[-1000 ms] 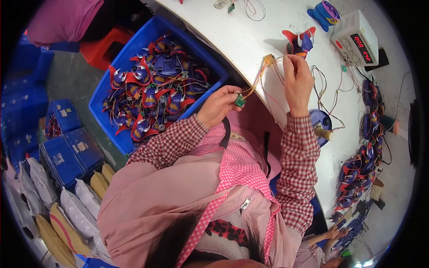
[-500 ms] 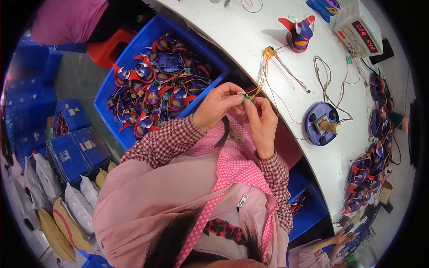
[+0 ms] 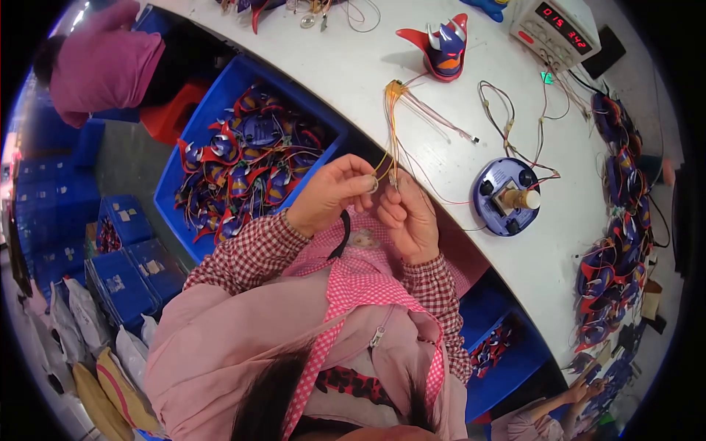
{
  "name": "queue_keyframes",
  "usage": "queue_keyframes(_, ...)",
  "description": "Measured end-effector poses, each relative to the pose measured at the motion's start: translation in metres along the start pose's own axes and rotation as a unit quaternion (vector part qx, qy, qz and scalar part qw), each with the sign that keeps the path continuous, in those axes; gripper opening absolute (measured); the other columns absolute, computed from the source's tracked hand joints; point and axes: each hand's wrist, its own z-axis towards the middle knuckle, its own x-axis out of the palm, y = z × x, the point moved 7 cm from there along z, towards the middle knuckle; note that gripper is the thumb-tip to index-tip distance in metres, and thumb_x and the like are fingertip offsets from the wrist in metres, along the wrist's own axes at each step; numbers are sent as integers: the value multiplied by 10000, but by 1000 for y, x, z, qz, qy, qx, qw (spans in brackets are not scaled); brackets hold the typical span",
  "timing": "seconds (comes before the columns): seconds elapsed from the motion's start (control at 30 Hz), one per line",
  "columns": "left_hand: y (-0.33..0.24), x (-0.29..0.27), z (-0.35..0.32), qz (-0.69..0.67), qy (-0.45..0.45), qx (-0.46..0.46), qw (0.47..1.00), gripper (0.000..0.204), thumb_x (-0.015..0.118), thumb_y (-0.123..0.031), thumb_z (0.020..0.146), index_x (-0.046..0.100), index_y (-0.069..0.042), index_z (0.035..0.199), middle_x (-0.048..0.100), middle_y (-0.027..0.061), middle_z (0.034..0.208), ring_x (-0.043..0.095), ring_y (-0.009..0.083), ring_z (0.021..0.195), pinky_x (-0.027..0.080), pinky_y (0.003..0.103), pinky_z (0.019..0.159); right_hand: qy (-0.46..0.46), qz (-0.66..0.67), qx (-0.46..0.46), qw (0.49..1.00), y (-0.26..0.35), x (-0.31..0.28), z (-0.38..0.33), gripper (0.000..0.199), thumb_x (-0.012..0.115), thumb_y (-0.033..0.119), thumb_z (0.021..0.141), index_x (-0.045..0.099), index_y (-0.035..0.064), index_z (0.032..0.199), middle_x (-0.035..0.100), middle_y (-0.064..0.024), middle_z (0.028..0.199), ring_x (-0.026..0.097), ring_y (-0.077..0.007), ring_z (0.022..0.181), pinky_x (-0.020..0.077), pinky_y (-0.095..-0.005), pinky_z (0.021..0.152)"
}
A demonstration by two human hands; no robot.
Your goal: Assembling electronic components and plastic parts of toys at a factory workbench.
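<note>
My left hand (image 3: 334, 195) pinches a small round metal disc (image 3: 373, 185) with yellow wire on it, near the table's edge. Just to its right, my right hand (image 3: 413, 220) is closed, thumb against fingers, on thin wires (image 3: 393, 165); whatever small part sits at their ends is mostly hidden. These wires run up to a small yellowish circuit board (image 3: 397, 88) on the table. Behind that stands a purple horned toy head (image 3: 445, 48) with a red collar. Right of my hands lies a round purple base (image 3: 507, 195) with a tan cylinder on it.
A blue bin (image 3: 165, 165) full of wired toy heads stands at left. A power supply (image 3: 555, 33) with leads sits at the back right. More toy heads (image 3: 614, 257) line the table's right side. One person (image 3: 110, 66) sits upper left; another's hands (image 3: 581, 393) show lower right.
My hands have drawn slightly apart, so the disc now shows in my left fingers, separate from the wires at my right. The view has shifted, and the power supply's reading differs.
</note>
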Motion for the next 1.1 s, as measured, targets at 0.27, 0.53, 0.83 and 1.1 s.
queue_keyframes(0.27, 6, 13, 7, 6, 28, -33, 999, 222, 592, -137, 896, 569, -8, 1076, 602, 28, 835, 554, 80, 671, 454, 189, 599, 27, 13, -18, 999, -8, -12, 6, 54, 531, 112, 934, 519, 60, 940, 562, -36, 699, 406, -52, 444, 305, -176, 382)
queue_keyframes(0.53, 6, 13, 12, 3, 34, -29, 999, 127, 593, -148, 899, 559, -31, 934, 586, 12, 781, 531, 52, 617, 420, 156, 528, -59, -150, -53, 986, -7, -18, 1, 105, 571, 147, 920, 518, 57, 915, 562, -34, 642, 420, -53, 430, 319, -180, 380)
queue_keyframes(0.83, -19, 7, 5, 76, -41, -22, 996, 139, 582, -171, 902, 524, -46, 882, 574, 15, 743, 548, 65, 585, 418, 163, 484, -6, -588, -183, 788, 17, 44, -45, 113, 603, 119, 890, 564, 19, 928, 580, -47, 695, 516, -130, 511, 422, -257, 463)
queue_keyframes(1.1, -23, 2, 10, 171, 7, -17, 985, 119, 559, -143, 888, 510, -43, 846, 574, 22, 718, 561, 74, 576, 422, 175, 456, 17, -775, -407, 482, 34, 84, -26, 191, 644, -17, 775, 581, 24, 950, 554, -131, 803, 590, -297, 684, 479, -347, 577)
